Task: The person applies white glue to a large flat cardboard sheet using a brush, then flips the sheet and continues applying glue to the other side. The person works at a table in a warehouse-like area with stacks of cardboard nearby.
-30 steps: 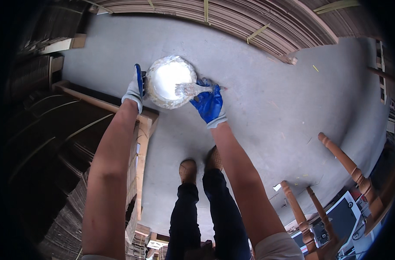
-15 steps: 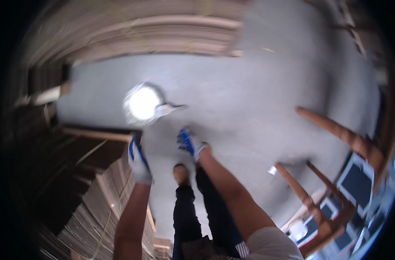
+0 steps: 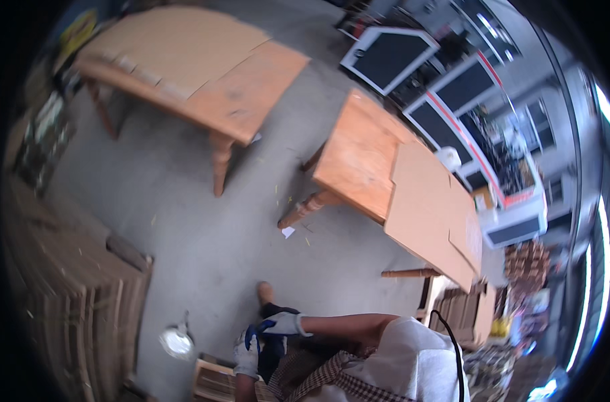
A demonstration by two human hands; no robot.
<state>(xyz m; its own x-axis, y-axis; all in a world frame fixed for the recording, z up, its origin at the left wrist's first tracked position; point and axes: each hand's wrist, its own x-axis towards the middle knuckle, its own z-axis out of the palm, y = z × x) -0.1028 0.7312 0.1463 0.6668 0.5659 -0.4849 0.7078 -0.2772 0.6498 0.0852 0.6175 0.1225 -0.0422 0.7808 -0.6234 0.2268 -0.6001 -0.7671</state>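
Note:
My left hand (image 3: pixel 247 355) and my right hand (image 3: pixel 283 325) come together low in front of my body, both in white work gloves with blue palms and fingers. The right hand's curled fingers meet the blue fingers of the left one. Whether anything sits between them is hidden. Next to my left hand, at floor level, are stacked brown cardboard sheets (image 3: pixel 214 383) with a wooden edge. A bright round silvery thing (image 3: pixel 176 342) with a thin tail lies on the floor farther left. My brown shoe (image 3: pixel 265 292) shows beyond the hands.
Two wooden tables with turned legs stand ahead, a left table (image 3: pixel 271 74) and a right table (image 3: pixel 355 161), each with cardboard sheets on top. A tall cardboard stack (image 3: pixel 84 295) rises at left. Dark-panelled machinery (image 3: pixel 392 57) is at the far right.
My view has swung right and up from the floor and cardboard stacks to the tables. My hands, apart before with fingers loose, are now together.

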